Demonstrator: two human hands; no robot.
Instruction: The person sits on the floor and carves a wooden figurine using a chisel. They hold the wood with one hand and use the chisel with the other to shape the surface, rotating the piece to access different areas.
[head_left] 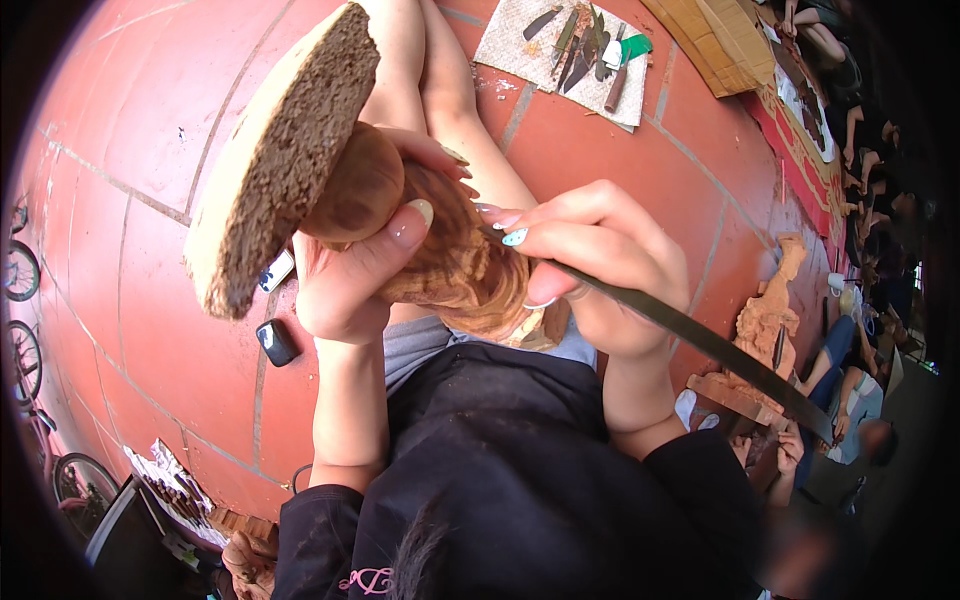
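A brown wood carving (pixel 450 250) with swirling grain is tilted above my lap. Its rounded knob (pixel 362 190) joins a broad slab with a rough, bark-like face (pixel 295 165) at the upper left. My left hand (pixel 350 275) wraps around the carving beside the knob, thumb on the near side and fingertips showing on the far side. Pinched in my right hand (pixel 610 250) is a long, flat, dark blade-like tool (pixel 700 345). Its tip end meets the carved surface, partly hidden by my fingers, and the other end sticks out to the lower right.
Several knives and blades lie on a pale mat (pixel 500 45) beyond my legs. A carved wooden figure (pixel 770 320) stands at the right near other people. A small black case (pixel 277 342) rests on the red tiles; more tools (pixel 175 490) lie lower left, near bicycles.
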